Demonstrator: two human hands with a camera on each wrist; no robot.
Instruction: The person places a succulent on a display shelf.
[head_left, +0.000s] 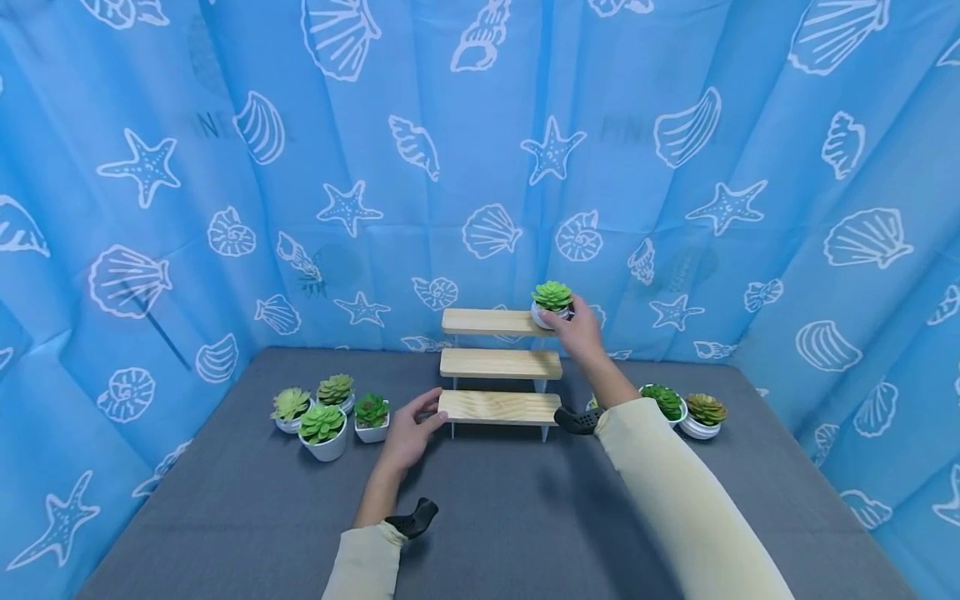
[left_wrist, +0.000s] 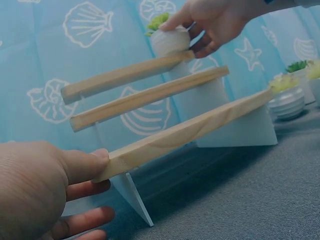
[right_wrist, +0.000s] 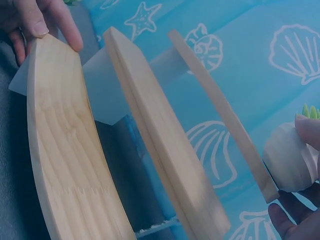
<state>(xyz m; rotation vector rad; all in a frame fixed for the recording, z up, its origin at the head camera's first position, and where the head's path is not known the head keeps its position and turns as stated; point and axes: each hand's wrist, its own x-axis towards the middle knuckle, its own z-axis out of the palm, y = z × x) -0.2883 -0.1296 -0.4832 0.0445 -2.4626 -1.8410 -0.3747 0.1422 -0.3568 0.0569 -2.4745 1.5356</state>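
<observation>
A three-tier wooden shelf stand (head_left: 500, 407) with white supports stands at the back of the grey table. My right hand (head_left: 582, 330) grips a potted succulent (head_left: 552, 300), bright green in a white ribbed pot, at the right end of the top tier. In the right wrist view the pot (right_wrist: 289, 157) is against that board's end. My left hand (head_left: 408, 432) holds the left end of the lowest tier, and the left wrist view shows the thumb (left_wrist: 97, 159) on the board's edge with fingers below it.
Left of the stand is a group of potted succulents (head_left: 326, 446), one in a square pot (head_left: 371, 422). To the right, partly behind my right forearm, are more succulents (head_left: 702, 421). A blue shell-patterned curtain (head_left: 487, 167) hangs behind and around the table (head_left: 480, 517).
</observation>
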